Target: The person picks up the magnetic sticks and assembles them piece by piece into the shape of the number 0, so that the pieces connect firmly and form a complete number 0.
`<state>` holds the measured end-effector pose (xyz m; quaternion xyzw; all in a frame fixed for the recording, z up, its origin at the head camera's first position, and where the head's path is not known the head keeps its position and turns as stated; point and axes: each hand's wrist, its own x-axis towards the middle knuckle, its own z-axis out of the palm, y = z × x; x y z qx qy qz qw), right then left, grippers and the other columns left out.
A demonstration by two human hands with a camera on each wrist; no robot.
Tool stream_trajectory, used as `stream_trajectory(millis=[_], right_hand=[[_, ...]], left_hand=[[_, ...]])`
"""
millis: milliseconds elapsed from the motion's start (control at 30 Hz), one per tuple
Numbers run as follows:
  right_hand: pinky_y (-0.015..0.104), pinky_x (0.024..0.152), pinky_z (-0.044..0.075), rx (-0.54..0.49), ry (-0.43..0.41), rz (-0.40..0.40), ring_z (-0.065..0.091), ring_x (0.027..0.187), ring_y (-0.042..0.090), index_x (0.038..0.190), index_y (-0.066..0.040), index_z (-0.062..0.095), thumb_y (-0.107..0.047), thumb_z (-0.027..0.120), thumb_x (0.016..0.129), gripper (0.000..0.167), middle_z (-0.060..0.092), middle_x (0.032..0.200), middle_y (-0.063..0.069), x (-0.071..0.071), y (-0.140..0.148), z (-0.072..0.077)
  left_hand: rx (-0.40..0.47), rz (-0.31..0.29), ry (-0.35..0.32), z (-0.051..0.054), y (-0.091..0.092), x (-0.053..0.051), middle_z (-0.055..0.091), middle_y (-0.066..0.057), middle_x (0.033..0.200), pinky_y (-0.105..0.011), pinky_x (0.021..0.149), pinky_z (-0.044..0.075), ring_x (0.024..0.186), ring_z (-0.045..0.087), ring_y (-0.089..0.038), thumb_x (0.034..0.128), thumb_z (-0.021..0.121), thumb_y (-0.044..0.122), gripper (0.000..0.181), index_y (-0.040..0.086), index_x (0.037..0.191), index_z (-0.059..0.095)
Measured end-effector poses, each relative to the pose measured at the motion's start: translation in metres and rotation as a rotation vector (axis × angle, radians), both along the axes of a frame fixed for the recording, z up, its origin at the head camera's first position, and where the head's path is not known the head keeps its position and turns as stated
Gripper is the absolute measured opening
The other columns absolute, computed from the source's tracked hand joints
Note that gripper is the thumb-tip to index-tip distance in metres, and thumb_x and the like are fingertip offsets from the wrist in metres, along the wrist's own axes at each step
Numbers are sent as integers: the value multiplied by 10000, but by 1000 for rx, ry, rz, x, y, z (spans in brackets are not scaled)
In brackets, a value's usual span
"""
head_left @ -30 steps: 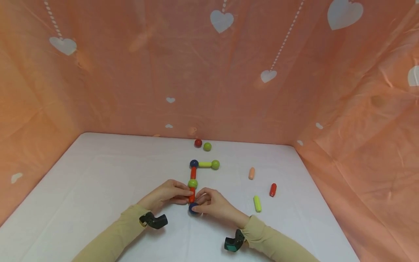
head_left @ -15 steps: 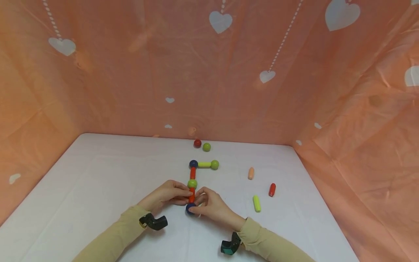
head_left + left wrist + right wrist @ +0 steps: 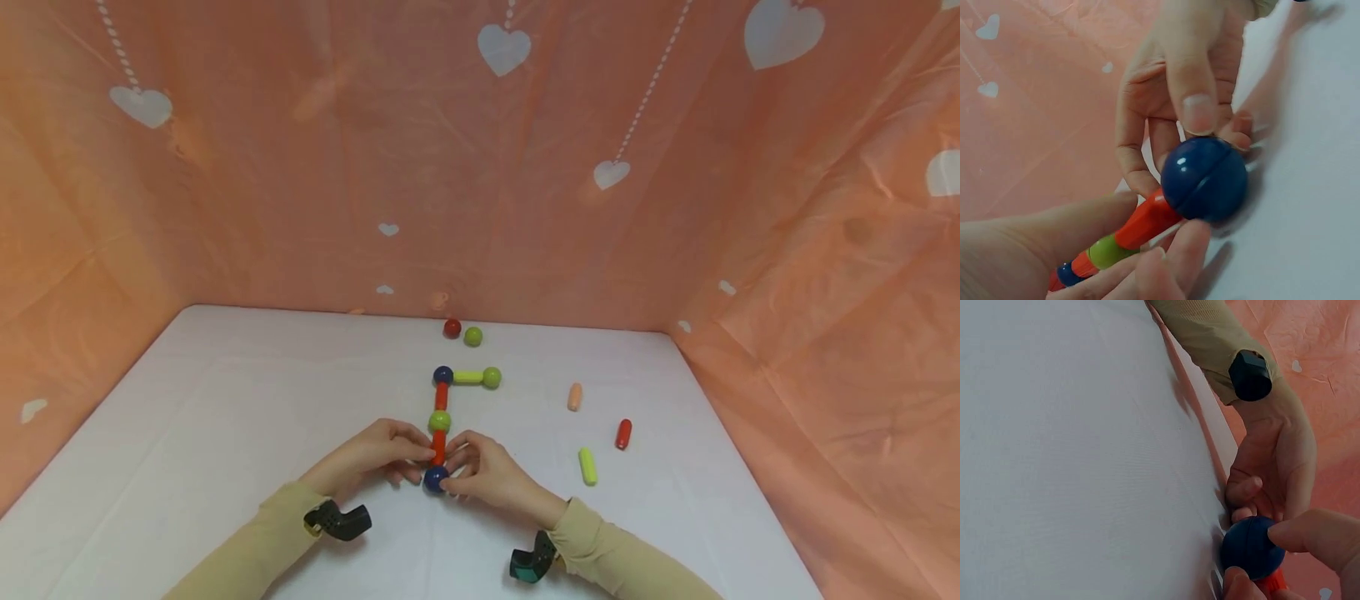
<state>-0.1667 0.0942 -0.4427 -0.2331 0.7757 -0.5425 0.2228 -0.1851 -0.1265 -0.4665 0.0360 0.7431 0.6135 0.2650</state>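
Observation:
On the white table lies a magnetic rod-and-ball chain: a blue ball (image 3: 443,376), a red rod (image 3: 441,397), a green ball (image 3: 439,421), a second red rod (image 3: 438,447), then a nearer blue ball (image 3: 435,479). A yellow-green rod (image 3: 468,377) joins the far blue ball to another green ball (image 3: 491,377). My left hand (image 3: 378,454) touches the nearer red rod with a fingertip; its lower fingers stand slightly apart from it. My right hand (image 3: 491,475) pinches the nearer blue ball (image 3: 1252,547), its thumb on the ball's side.
To the right lie a loose peach rod (image 3: 574,397), a red rod (image 3: 624,434) and a yellow-green rod (image 3: 588,467). Behind the chain rest a red ball (image 3: 452,328) and a green ball (image 3: 473,336). An orange cloth with hearts (image 3: 322,183) surrounds the table.
My left hand has loosened and drawn slightly back to the left from the red rod. The near end of the chain has shifted slightly left, and my right thumb has slid toward the blue ball's right side.

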Motion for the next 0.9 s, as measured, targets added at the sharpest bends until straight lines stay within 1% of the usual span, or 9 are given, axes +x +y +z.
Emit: stream_trajectory(millis=[33,67,200,300,400,567,667,733,900], right_hand=[[247,568,529,2,1,3,609,648,174,1112,64,508,32,692,826,342,657,926,156,0,0,1],[245,573,530,-1,0,5,607,649,159,1116,57,509,27,693,827,344,658,931,150,-1,1,-1],[247,592,533,18,-9,5,604,663,135,1143,16,512,-11,702,841,358,664,945,107,-9,3,-17],[258,607,540,13,-15,17,613,679,142,1158,-5,514,-28,706,845,367,663,949,78,-10,5,-18],[272,628,549,8,-19,30,634,721,163,1182,-7,515,-32,708,846,388,660,980,88,-11,11,-16],[259,706,546,-18,31,56,657,857,224,1225,34,512,-11,698,854,418,648,1057,169,-19,32,-5],[254,749,534,-45,88,64,645,913,280,1241,65,499,-2,681,865,422,634,1086,218,-26,51,3],[258,769,530,-51,113,44,633,941,306,1246,74,495,-6,676,872,423,623,1099,234,-29,64,9],[279,807,532,-19,159,-31,616,985,295,1238,41,519,-31,692,871,412,604,1121,241,-35,96,25]], left_hand=[[-3,-10,3,1,-1,2,698,-102,865,-257,570,511,692,667,-197,862,721,264,374,-17,1096,644],[0,-20,4,2,-1,4,701,-108,870,-262,569,509,700,671,-208,856,728,266,385,-18,1100,638],[28,-47,0,5,0,10,705,-125,860,-281,602,542,704,670,-215,825,762,219,420,-38,1114,597],[43,-57,9,5,1,13,704,-126,856,-292,622,562,686,659,-193,809,776,173,415,-50,1104,588],[46,-58,19,5,1,15,703,-125,859,-291,628,567,672,654,-177,809,777,156,393,-53,1087,592],[35,-45,5,3,2,14,704,-118,862,-284,633,566,674,656,-168,801,785,160,384,-40,1075,605],[38,-40,-3,2,2,14,704,-117,867,-283,635,565,681,658,-169,796,789,162,384,-34,1073,609],[44,-45,-1,1,2,14,704,-117,871,-283,639,566,686,658,-170,799,787,159,383,-36,1076,609],[55,-60,7,2,0,14,701,-118,878,-287,647,567,699,658,-176,808,778,151,378,-41,1084,605]])
